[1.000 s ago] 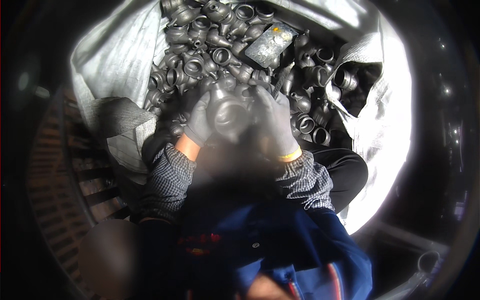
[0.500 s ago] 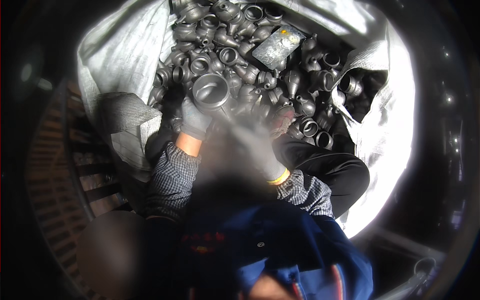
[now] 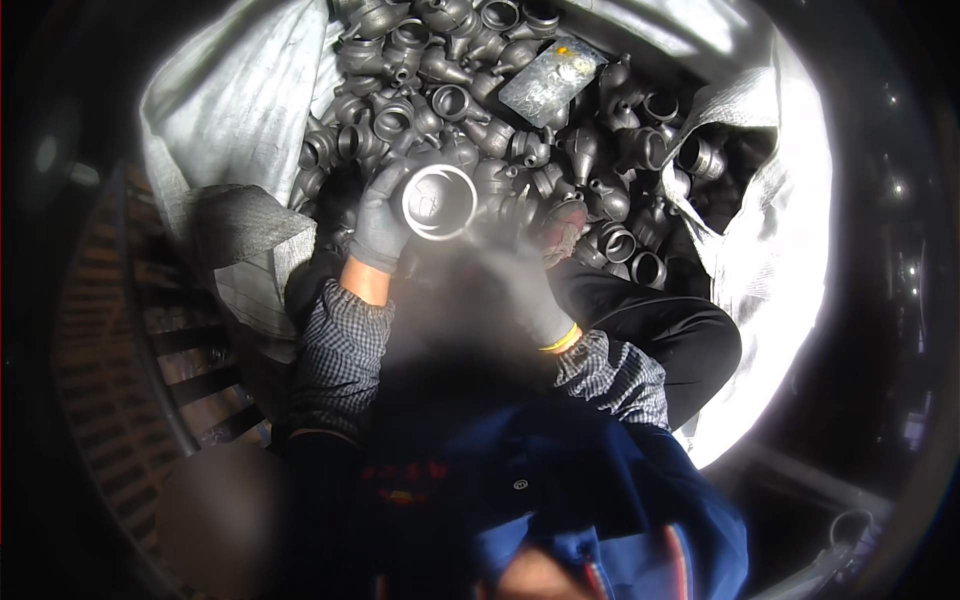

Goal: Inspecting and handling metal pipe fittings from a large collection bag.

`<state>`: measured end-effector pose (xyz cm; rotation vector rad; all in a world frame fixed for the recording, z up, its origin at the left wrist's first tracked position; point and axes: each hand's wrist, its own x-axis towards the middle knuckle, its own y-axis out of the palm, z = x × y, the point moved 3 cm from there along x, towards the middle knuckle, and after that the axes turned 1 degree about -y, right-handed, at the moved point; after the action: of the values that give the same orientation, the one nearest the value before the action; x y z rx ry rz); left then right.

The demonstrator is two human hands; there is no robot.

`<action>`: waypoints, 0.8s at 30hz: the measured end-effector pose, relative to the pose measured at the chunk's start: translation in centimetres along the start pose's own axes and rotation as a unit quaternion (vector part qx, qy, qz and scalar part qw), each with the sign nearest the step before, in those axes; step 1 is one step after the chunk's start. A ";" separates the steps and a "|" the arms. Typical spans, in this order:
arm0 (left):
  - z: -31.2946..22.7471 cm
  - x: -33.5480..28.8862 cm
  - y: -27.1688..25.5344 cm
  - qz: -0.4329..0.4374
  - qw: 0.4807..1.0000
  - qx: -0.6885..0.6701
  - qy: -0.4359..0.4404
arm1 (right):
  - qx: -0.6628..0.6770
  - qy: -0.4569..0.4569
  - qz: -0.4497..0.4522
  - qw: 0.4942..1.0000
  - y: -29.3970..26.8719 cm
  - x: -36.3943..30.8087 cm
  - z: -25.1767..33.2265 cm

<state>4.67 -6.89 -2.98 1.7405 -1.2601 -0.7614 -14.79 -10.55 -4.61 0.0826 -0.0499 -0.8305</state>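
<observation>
In my gloved left hand (image 3: 380,225) is a grey metal casting (image 3: 408,203) with a wide round mouth. The mouth faces up toward me, and its rim and inside shine brightly. My fingers wrap its left side. My right hand (image 3: 515,285), also in a grey glove, is just right of and below the casting. Haze and blur cover its fingers, so whether it grips anything is unclear. Beyond both hands lies a heap of similar bulb-shaped castings (image 3: 452,103) with round mouths and narrow necks.
A white woven sack (image 3: 235,110) surrounds the heap, its edge folded over at the left and right. A flat grey metal plate (image 3: 548,85) rests on the castings. My shoe (image 3: 565,230) is among them, below my bent dark-trousered knee (image 3: 690,345). Brown slats (image 3: 90,330) stand at the left.
The casting in my left hand has shifted slightly right and down and turned, so its mouth faces me more directly and catches the light. My right hand stays close by, still blurred.
</observation>
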 end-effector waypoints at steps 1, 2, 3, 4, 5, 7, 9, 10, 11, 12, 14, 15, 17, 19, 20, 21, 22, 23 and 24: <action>-0.2 0.5 -0.8 -0.023 0.998 -0.046 -0.020 | 0.043 0.036 -0.004 0.998 0.0 -0.1 0.4; -0.3 0.8 -1.6 -0.054 0.994 -0.086 -0.033 | 0.086 0.045 -0.008 0.995 0.0 -0.1 1.0; -0.3 0.9 -2.0 -0.008 0.998 -0.057 0.001 | 0.087 0.071 -0.008 0.994 0.2 -0.1 1.6; 0.1 1.1 -3.0 -0.068 0.996 -0.060 -0.023 | 0.093 0.056 -0.002 0.994 0.4 -0.2 2.4; 0.4 1.1 -3.5 -0.051 0.994 -0.092 -0.037 | 0.100 0.023 0.005 0.995 0.7 -0.1 3.3; 1.1 1.4 -4.3 -0.029 0.991 -0.118 -0.054 | 0.060 -0.011 0.006 0.998 1.2 -0.3 4.7; 1.6 1.7 -4.6 -0.015 1.000 -0.012 -0.024 | 0.117 0.065 -0.021 0.991 1.3 -0.9 5.1; 1.9 1.9 -4.5 0.003 0.998 -0.050 -0.033 | 0.122 0.067 -0.014 0.990 1.4 -1.1 5.4; 2.1 2.1 -4.1 0.046 0.998 -0.012 -0.041 | 0.111 0.051 -0.005 0.993 1.5 -1.3 5.8; 2.2 2.2 -3.7 0.064 0.996 0.049 -0.049 | 0.093 0.022 0.001 0.995 1.5 -1.4 6.3; 2.3 2.0 -2.5 0.109 0.989 0.081 -0.053 | 0.102 0.034 0.020 0.994 1.8 -1.4 6.7; 2.3 1.8 -1.9 0.128 0.981 0.135 -0.056 | 0.078 0.022 0.024 0.996 1.8 -1.6 7.1; 1.8 1.3 -0.9 0.118 0.888 0.442 0.045 | 0.050 0.027 0.025 0.998 2.1 -1.8 7.5; 1.7 0.8 -0.5 0.086 0.958 0.272 -0.015 | 0.041 0.010 0.036 0.998 2.3 -1.9 7.9; 2.0 0.6 -0.5 0.059 0.993 0.020 -0.098 | 0.025 0.015 0.029 0.999 2.2 -2.0 8.0; 1.7 0.7 0.0 0.124 0.956 0.265 -0.026 | 0.028 0.000 0.038 0.999 2.3 -2.1 8.1; 1.4 0.7 0.2 0.155 0.891 0.424 0.043 | 0.024 0.028 0.038 0.999 2.3 -2.2 8.0; 1.4 1.0 -0.2 0.120 0.842 0.524 0.047 | 0.021 0.042 0.037 0.998 2.4 -2.2 7.8; 1.4 1.3 -0.5 0.102 0.784 0.609 0.062 | 0.019 0.057 0.037 0.998 2.4 -2.3 7.7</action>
<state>4.16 -8.46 -4.07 2.4575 -2.0004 0.4944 -15.15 -7.71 3.24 0.1625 0.0383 -0.7500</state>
